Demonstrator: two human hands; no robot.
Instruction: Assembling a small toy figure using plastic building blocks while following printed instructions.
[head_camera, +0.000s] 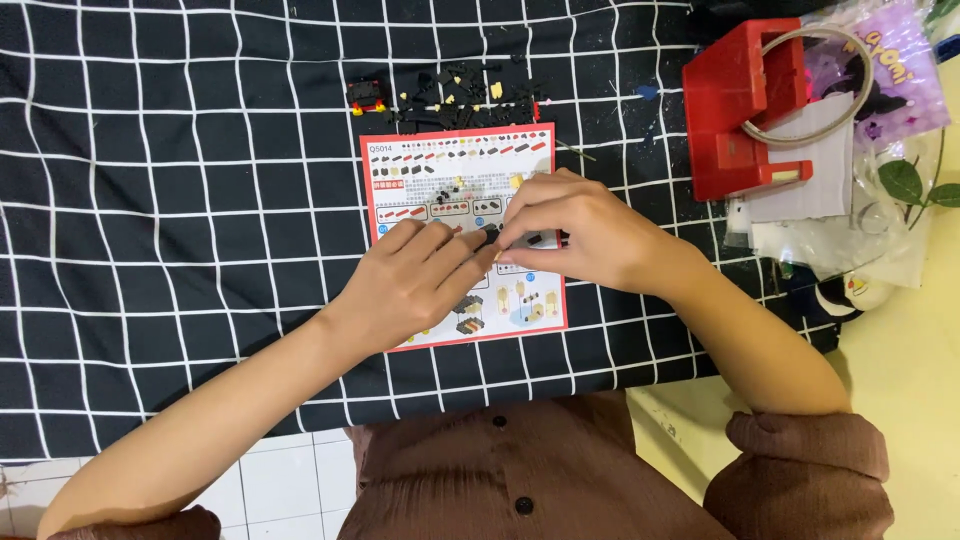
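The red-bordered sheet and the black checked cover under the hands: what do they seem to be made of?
The sheet looks like thin matte printed paper, lying flat with crisp edges. The cover appears to be woven fabric: its white lines bend slightly, as on soft cloth.

Black cloth (150, 200) with white grid lines, red-bordered white instruction sheet (420, 165), red plastic box (735, 100), brown shirt (560, 480)

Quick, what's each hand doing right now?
Left hand: fingers pinched on a small black brick piece.
Right hand: fingertips closed on the same piece.
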